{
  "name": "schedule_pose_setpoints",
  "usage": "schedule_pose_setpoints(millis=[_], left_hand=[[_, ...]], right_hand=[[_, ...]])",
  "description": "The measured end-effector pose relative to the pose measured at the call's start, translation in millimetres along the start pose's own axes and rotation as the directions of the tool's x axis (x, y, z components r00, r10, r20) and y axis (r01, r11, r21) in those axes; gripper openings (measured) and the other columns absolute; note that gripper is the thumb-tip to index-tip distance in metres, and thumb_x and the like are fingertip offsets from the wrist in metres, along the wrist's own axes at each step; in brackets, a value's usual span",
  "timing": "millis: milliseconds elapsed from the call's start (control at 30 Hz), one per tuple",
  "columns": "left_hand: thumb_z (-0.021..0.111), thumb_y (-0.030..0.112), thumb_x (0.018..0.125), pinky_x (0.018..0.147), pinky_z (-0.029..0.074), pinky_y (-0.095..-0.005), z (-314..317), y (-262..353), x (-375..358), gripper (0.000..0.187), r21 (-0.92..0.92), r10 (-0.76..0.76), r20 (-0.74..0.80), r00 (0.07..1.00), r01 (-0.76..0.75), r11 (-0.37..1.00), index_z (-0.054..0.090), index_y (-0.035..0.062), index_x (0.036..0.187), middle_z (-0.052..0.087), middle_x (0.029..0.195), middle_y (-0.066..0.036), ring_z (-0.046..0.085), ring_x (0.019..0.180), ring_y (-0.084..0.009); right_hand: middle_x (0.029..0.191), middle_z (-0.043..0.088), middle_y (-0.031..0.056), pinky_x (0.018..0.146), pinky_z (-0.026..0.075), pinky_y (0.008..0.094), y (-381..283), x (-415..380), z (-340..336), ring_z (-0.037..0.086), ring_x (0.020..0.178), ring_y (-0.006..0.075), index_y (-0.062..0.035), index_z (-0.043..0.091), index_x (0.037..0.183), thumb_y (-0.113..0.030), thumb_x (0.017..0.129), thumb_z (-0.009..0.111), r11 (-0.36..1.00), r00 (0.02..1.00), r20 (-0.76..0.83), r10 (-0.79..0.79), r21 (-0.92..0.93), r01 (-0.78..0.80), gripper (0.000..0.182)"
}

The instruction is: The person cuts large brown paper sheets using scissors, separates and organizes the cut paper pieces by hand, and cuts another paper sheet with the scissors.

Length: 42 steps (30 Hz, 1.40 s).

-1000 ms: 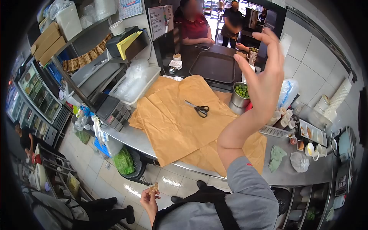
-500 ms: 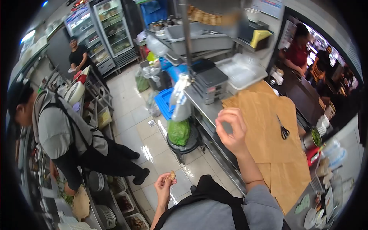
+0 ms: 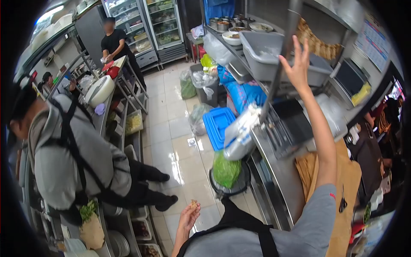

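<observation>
My left hand (image 3: 187,218) is low in front of my body, its fingertips pinched on a small light-brown piece (image 3: 194,204), too small to name. My right hand (image 3: 296,64) reaches up and forward with fingers spread, holding nothing. It overlaps the metal post (image 3: 283,55) in this view, near the grey tub (image 3: 261,49) on the upper shelf. Below that arm stands a dark stacked container (image 3: 286,126) on the steel counter (image 3: 280,173). Brown paper (image 3: 344,180) covers the counter's near end, with black-handled scissors (image 3: 343,203) lying on it.
To my left a person in grey (image 3: 81,154) bends over a counter. Farther back stands a person in black (image 3: 114,45). A bag of green leaves (image 3: 227,169) sits on a stool ahead, beside a blue lid (image 3: 218,124). The tiled floor (image 3: 162,124) runs toward glass-door fridges (image 3: 165,25).
My right hand has risen from above the brown paper toward the post and shelf, its curled fingers spreading. The view has swung right and forward. My left hand still pinches the small piece.
</observation>
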State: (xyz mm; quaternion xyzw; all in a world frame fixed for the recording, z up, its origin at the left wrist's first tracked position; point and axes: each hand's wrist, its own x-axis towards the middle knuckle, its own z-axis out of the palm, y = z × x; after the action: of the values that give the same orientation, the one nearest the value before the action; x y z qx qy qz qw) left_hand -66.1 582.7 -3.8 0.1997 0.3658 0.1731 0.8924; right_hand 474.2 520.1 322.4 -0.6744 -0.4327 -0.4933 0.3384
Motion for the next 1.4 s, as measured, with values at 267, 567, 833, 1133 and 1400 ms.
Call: schedule_pose_setpoints(millis=[267,567,833,1133,1400], left_hand=[[0.052,0.003,0.083,0.081,0.05,-0.0365,-18,35,292,0.02,-0.37,-0.314,-0.075,0.946,0.266,0.89,0.05,0.0028,0.103,0.056,0.089,-0.012,0.056,0.09,-0.0262],[0.042,0.035,0.09,0.074,0.048,-0.0413,149,244,769,0.032,0.14,0.092,0.27,0.959,-0.134,0.981,0.052,0.0061,0.1,0.058,0.091,-0.01,0.057,0.082,-0.0218],[0.06,0.037,0.077,0.1,0.028,-0.0467,280,261,722,0.079,0.574,0.233,-0.134,0.963,-0.116,0.811,0.022,-0.0047,0.133,0.023,0.137,-0.022,0.021,0.129,-0.0328],[0.06,0.005,0.075,0.091,0.037,-0.0361,97,-11,486,0.051,0.924,0.425,0.136,0.895,-0.27,0.272,0.044,0.003,0.123,0.039,0.12,-0.018,0.041,0.109,-0.0272],[0.055,-0.002,0.076,0.088,0.039,-0.0348,-2,-62,295,0.049,0.948,0.089,0.078,0.993,-0.101,0.301,0.043,-0.001,0.123,0.045,0.121,-0.017,0.046,0.105,-0.0239]], right_hand=[[0.136,0.034,0.0107,0.103,0.017,0.0355,41,18,85,0.018,0.13,0.0313,-0.0052,0.039,0.13,0.001,0.077,0.057,0.997,0.997,-0.079,-0.01,-0.083,0.003,0.056],[0.14,0.026,0.0149,0.106,0.001,0.0406,72,-9,76,0.026,0.127,0.03,0.003,0.024,0.133,0.002,0.083,0.045,0.957,1.0,0.024,-0.002,-0.289,0.009,0.054],[0.139,0.028,0.0149,0.106,0.009,0.039,75,-19,74,0.024,0.128,0.0273,0.0035,0.024,0.133,0.001,0.084,0.045,0.986,0.989,-0.036,0.141,-0.08,-0.143,0.053],[0.143,0.014,0.019,0.106,0.009,0.0424,72,-3,71,0.012,0.133,0.031,0.0008,0.011,0.137,-0.012,0.081,0.052,0.997,0.982,0.183,0.038,-0.076,-0.025,0.071],[0.146,0.008,0.0121,0.105,0.01,0.0457,31,-19,-155,0.011,0.134,0.0281,-0.0107,0.014,0.14,-0.038,0.089,0.041,0.973,0.943,0.329,0.05,-0.23,0.028,0.064]])
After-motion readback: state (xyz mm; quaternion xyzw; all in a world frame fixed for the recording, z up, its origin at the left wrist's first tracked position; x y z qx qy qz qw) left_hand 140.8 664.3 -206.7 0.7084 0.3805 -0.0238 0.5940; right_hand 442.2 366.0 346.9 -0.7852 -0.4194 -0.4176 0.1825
